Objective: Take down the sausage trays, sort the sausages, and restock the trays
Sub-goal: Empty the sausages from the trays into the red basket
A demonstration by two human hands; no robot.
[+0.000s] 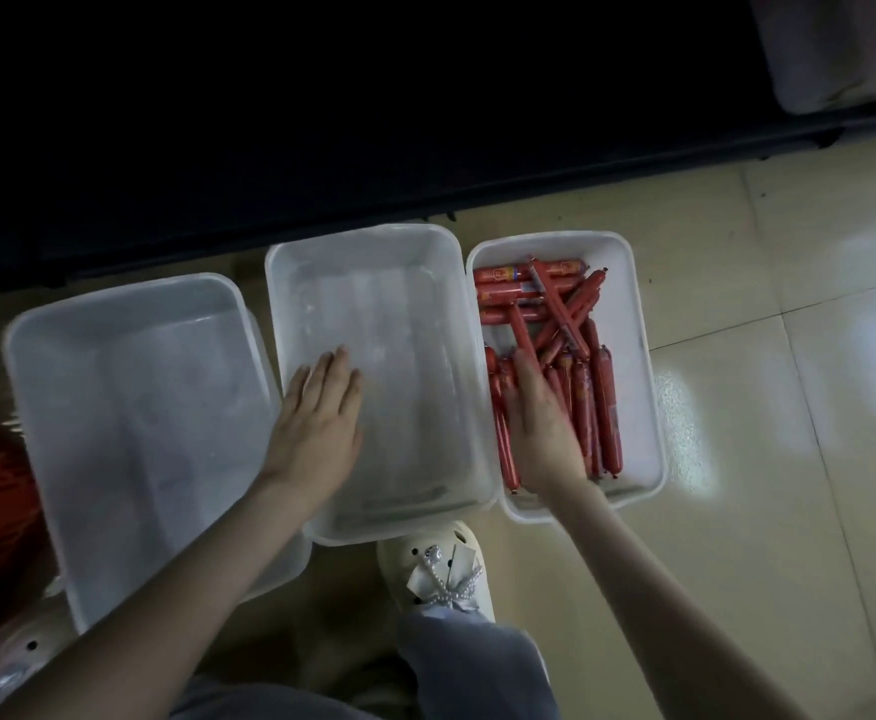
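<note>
Under the left hand (316,423), the middle tray (373,241) is translucent, frosted-looking plastic, smooth with a dull sheen; the tray (61,324) further left looks the same. The tray (638,356) holding the right hand (539,423) is whiter, more opaque plastic. The sausages (607,407) there wear glossy red film casings. Beyond the right hand, the floor tiles (815,356) are polished and reflective. Near the wrists sits a matt, cream foam-like clog (456,548) with pearly beads.
</note>
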